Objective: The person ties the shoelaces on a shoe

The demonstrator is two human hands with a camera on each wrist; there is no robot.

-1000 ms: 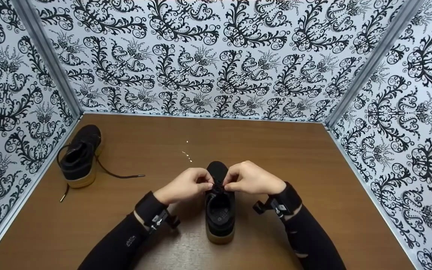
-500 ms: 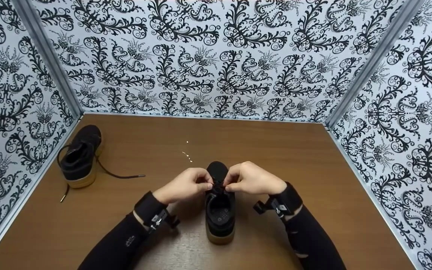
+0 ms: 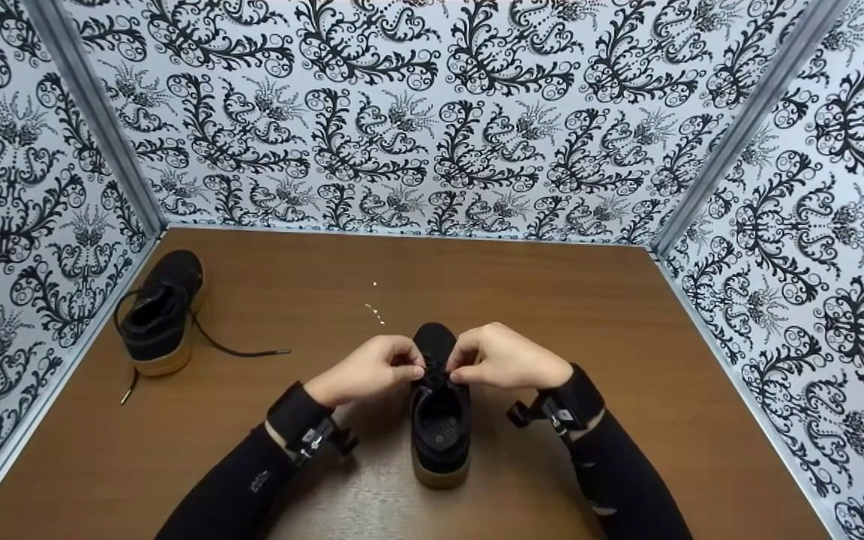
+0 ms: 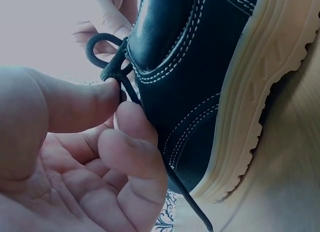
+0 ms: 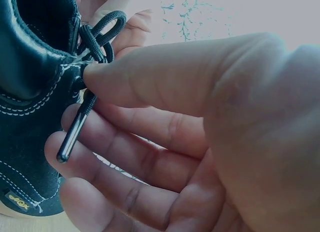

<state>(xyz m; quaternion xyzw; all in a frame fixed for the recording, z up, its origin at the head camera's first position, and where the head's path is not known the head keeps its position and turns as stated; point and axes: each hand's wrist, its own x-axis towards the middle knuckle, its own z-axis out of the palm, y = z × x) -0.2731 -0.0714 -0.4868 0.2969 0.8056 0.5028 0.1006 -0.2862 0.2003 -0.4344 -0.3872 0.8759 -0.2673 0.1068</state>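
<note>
A black shoe (image 3: 440, 457) with a tan rubber sole stands upright on the table, toe pointing away from me. My left hand (image 3: 364, 371) is at the left of its lacing, thumb and forefinger pinching the black shoelace (image 4: 114, 65). In the left wrist view a loop rises above the pinch, and a loose tail hangs below the fingers. From the other side my right hand (image 3: 511, 360) pinches the shoelace (image 5: 91, 41) too. Its metal-tipped end (image 5: 71, 137) lies across the right fingers. White stitching runs along the shoe's upper.
A second black shoe (image 3: 158, 330) stands at the table's left, its laces untied and one lace (image 3: 237, 352) trailing right. Small bright specks (image 3: 376, 310) show on the brown table (image 3: 552, 292) beyond the hands. Patterned walls (image 3: 439, 135) enclose the back and sides.
My left hand and wrist have drawn a touch to the left. The right hand and both shoes stay practically in place.
</note>
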